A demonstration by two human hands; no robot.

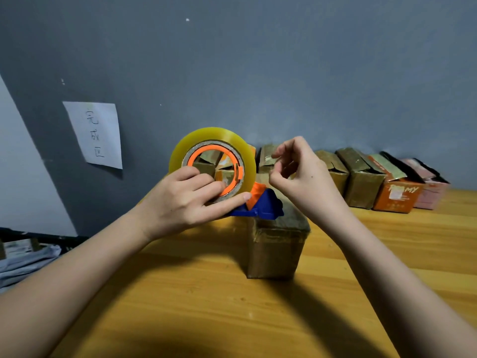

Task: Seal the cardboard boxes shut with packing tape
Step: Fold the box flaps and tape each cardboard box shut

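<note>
Left hand (180, 200) grips a tape dispenser (232, 182) w/ yellowish roll, fingers curled thru its core, above a cardboard box (277, 248) at bench (206, 293) centre. Right hand (302, 177) pinches at the tape end, fingers together. More boxes (361, 182) line the wall behind.

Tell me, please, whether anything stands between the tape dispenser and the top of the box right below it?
Nothing visible does. The tape dispenser, held in the left hand, hangs directly over the near cardboard box. The right hand works at the tape's end beside the roll, above the box but not under the dispenser.
</note>
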